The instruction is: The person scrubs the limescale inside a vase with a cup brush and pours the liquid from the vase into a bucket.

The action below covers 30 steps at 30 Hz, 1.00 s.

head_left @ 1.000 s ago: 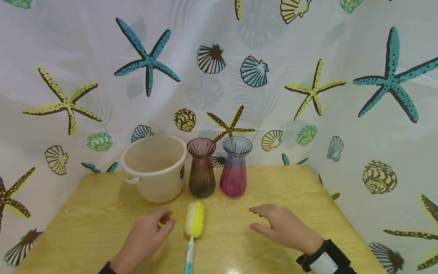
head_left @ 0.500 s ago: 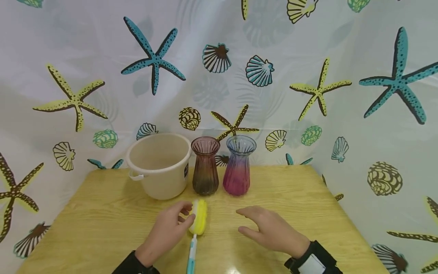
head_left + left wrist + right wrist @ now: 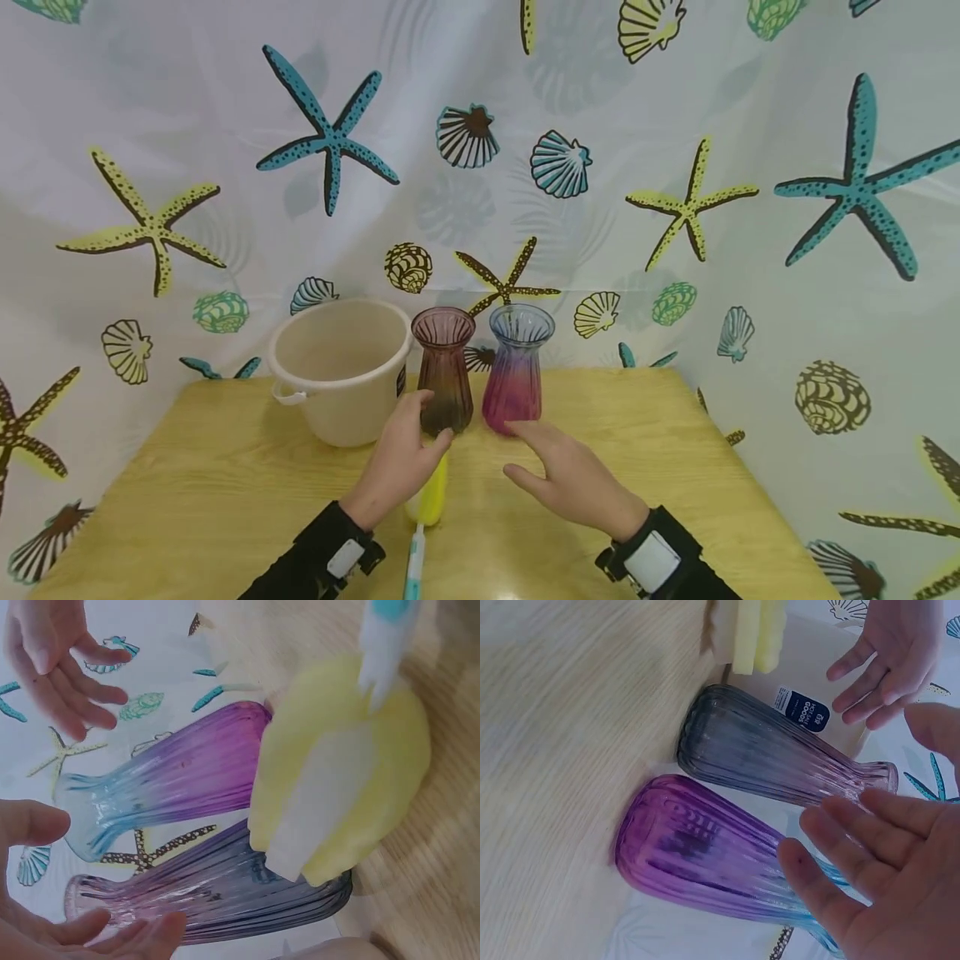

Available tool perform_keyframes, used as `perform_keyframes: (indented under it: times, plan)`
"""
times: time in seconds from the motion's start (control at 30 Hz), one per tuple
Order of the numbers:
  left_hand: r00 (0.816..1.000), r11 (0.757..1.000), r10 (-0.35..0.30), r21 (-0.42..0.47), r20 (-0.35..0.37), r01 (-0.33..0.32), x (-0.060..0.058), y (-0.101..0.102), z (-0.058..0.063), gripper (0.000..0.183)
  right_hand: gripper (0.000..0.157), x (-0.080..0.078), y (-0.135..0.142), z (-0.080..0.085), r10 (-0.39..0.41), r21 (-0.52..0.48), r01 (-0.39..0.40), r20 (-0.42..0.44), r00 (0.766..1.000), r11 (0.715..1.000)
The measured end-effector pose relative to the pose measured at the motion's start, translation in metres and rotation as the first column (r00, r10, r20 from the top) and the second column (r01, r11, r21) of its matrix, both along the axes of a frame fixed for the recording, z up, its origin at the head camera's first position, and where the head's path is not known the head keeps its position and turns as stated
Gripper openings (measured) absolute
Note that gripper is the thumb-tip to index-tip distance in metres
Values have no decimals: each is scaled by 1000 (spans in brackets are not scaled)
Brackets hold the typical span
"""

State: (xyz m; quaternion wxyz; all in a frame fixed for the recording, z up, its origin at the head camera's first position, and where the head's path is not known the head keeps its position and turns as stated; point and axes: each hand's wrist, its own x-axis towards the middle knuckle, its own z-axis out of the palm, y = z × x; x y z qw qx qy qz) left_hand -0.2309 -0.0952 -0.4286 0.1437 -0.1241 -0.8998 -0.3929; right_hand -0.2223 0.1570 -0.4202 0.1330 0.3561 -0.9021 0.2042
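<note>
Two ribbed glass vases stand side by side towards the back of the table. One vase is brown to grey (image 3: 446, 367), the other blue to pink (image 3: 513, 379). My left hand (image 3: 401, 454) hovers in front of the brown vase, above the sponge brush, with fingers spread and nothing held. Facing the pink vase, my right hand (image 3: 566, 475) has its fingers extended and holds nothing. The yellow and white sponge brush (image 3: 341, 772) lies on the table below the left hand, which partly covers its head in the head view.
A cream bucket (image 3: 352, 408) with a side handle stands left of the brown vase. The wooden table (image 3: 225, 517) reaches back to a curtain (image 3: 570, 75) printed with starfish and shells, which also runs along both sides.
My left hand has moved forward and right, over the brush towards the brown vase. My right hand has come left and forward, nearer the pink vase. Vases, bucket and brush stay in place.
</note>
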Motion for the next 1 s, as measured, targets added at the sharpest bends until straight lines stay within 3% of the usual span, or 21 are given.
perform_keyframes:
  times: [0.3,0.53,0.83,1.0]
  plan:
    - [998,996,37,74,53,-41,-32,3,0,81,65,-35,-34,-2,-11,-102,17,55,998,995]
    - [991,997,75,22,112,-78,-59,5,4,83,74,-65,-63,2,-38,-115,49,94,995,992]
    - [988,996,92,5,123,-94,-83,-1,-1,84,80,-85,-94,9,-60,-229,104,192,980,968]
    - [989,996,87,9,116,-89,-91,0,-5,83,76,-95,-101,6,-143,-251,190,196,970,949]
